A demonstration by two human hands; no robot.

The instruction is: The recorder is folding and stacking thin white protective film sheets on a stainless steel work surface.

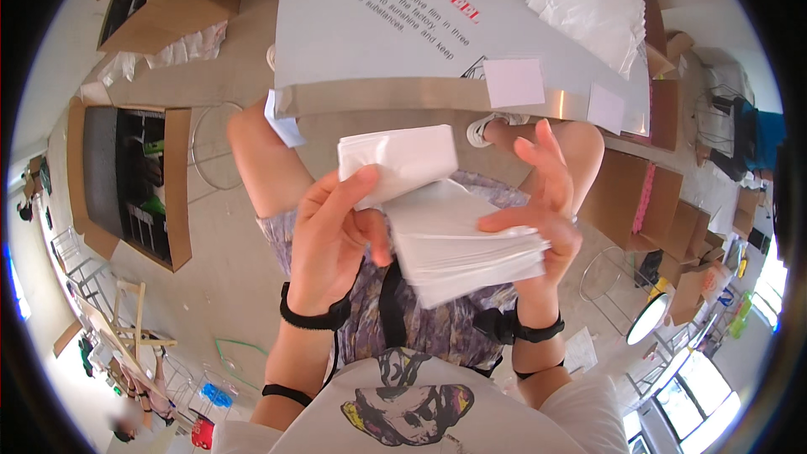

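Just off the table edge [378, 98], left fingers [360, 183] and right fingers [502, 219] clamp white stacks [412, 154].

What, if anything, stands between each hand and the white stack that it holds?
Nothing visible does. The left hand directly touches the upper white stack, and the right hand directly touches the lower white stack. The table's metal edge lies beyond both stacks, not between them and the hands.
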